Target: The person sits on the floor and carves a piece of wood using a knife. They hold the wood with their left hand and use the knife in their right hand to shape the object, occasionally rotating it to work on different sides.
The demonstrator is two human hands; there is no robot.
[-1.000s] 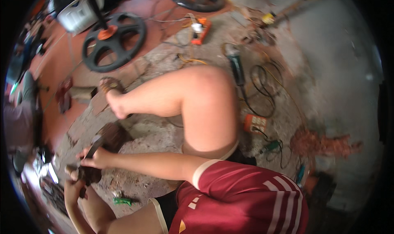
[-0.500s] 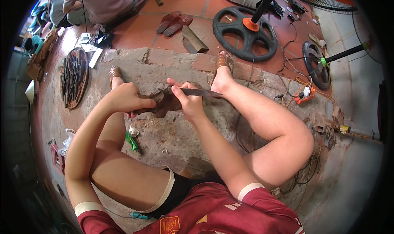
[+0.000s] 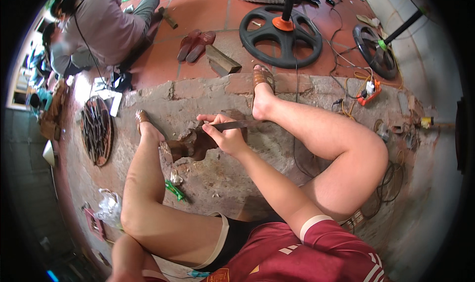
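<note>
My right hand [image 3: 230, 139] is closed around a long, dark, flat metal strip [image 3: 242, 124]. The strip points right, toward my right ankle, and narrows at that end. Below the hand lies a jagged, broken-edged hole [image 3: 203, 146] in the rough concrete, with a brown rounded thing [image 3: 182, 149] partly showing inside it. At the lower left my left arm [image 3: 129, 257] bends down past my left knee. The left hand itself is out of the picture.
A round woven tray [image 3: 110, 151] of dark strips lies left. Green packaging [image 3: 175, 190] and a plastic bag [image 3: 110, 208] sit near my left leg. Beyond are a wooden block [image 3: 222, 62], red slippers [image 3: 195, 45], a fan base [image 3: 282, 54], an orange power strip [image 3: 370, 93] and seated people.
My left hand has left the hole's edge and dropped back out of view at the lower left. My right hand still holds the strip. The view has shifted, showing more of the people.
</note>
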